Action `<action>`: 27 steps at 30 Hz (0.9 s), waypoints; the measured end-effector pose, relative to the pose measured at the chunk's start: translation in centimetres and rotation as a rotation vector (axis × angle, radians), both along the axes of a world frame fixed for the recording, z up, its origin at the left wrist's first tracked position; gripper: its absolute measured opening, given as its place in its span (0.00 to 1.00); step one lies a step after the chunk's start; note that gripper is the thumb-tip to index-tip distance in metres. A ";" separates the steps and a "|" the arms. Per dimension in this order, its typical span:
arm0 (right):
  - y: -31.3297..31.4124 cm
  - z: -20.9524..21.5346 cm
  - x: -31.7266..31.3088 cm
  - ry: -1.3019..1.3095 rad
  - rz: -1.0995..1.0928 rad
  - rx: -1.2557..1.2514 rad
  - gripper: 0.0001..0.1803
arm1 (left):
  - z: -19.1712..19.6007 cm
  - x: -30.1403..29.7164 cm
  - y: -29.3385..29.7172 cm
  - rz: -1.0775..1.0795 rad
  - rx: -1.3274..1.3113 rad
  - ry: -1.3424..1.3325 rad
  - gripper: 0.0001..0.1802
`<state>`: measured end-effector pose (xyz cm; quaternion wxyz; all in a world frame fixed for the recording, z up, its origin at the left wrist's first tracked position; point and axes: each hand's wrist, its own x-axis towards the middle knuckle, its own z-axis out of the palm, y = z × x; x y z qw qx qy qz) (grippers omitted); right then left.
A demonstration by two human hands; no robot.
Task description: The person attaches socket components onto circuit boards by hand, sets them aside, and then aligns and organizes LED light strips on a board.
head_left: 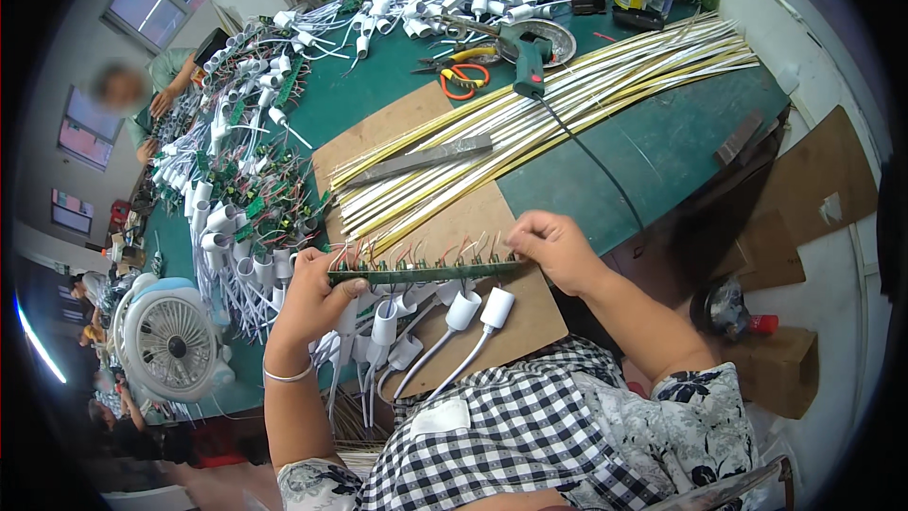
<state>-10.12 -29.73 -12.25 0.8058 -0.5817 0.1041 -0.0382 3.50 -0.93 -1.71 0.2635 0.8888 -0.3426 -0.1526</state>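
Note:
A long narrow strip of green circuit boards (426, 273) stretches level in front of me, with thin red and white wires standing up along its upper edge. My left hand (317, 293) grips its left end, thumb along the front. At the right end my right hand (558, 248) is closed in a pinch beside the last wires; what lies between its fingertips is too small to make out. White lamp sockets (463, 310) with white cables hang below the strip, over a brown board (530, 317).
Beyond lie white and yellow strips (567, 99) with a metal bar (416, 161) across them. A hot glue gun (530, 61), orange-handled pliers (463, 80) and piles of sockets (227, 218) cover the green table (605, 199). A fan (175, 341) stands left; a co-worker (165, 99) sits beyond.

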 end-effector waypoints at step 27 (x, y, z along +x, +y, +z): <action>-6.7 5.0 -0.6 -0.449 0.040 -0.877 0.11 | -1.6 -1.2 0.9 0.075 -0.119 0.025 0.13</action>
